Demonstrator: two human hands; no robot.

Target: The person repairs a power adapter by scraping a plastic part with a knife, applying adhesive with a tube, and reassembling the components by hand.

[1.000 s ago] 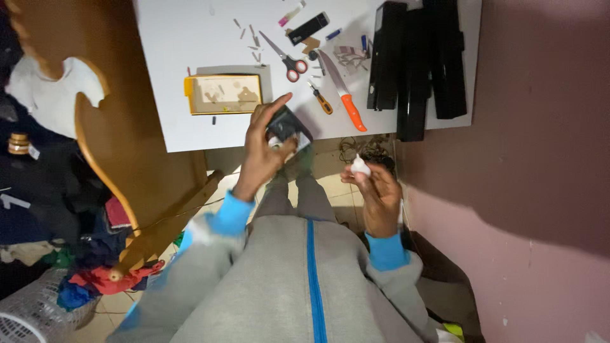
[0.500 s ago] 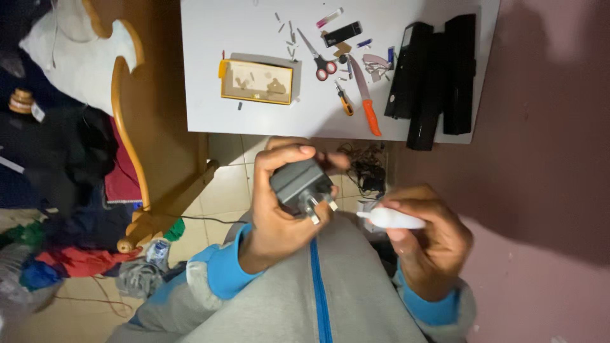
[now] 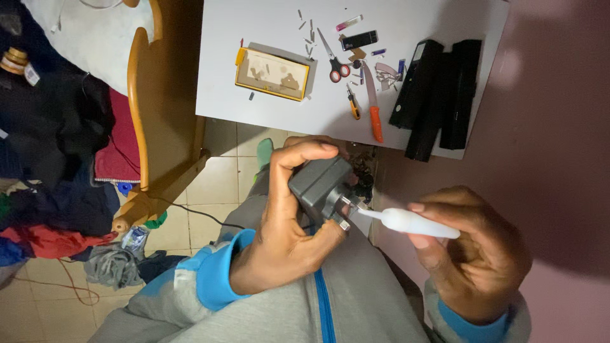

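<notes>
The grey plug-in power adapter (image 3: 319, 184) is being held over the person's lap, below the white table's (image 3: 222, 76) edge, its metal pins (image 3: 344, 213) facing right. The left hand (image 3: 286, 235) is wrapping it, thumb on top and fingers pressing underneath. The right hand (image 3: 473, 254) is pinching a white pen-shaped tool (image 3: 410, 222), its tip touching the adapter beside the pins. The step in hand looks like working at the pin face; the next move probably calls for a steady adapter and fine tip control. Farther off, scissors (image 3: 332, 60), an orange-handled knife (image 3: 373, 105), a yellow-framed tray (image 3: 273, 74) and black bars (image 3: 438, 95) are lying on the table.
</notes>
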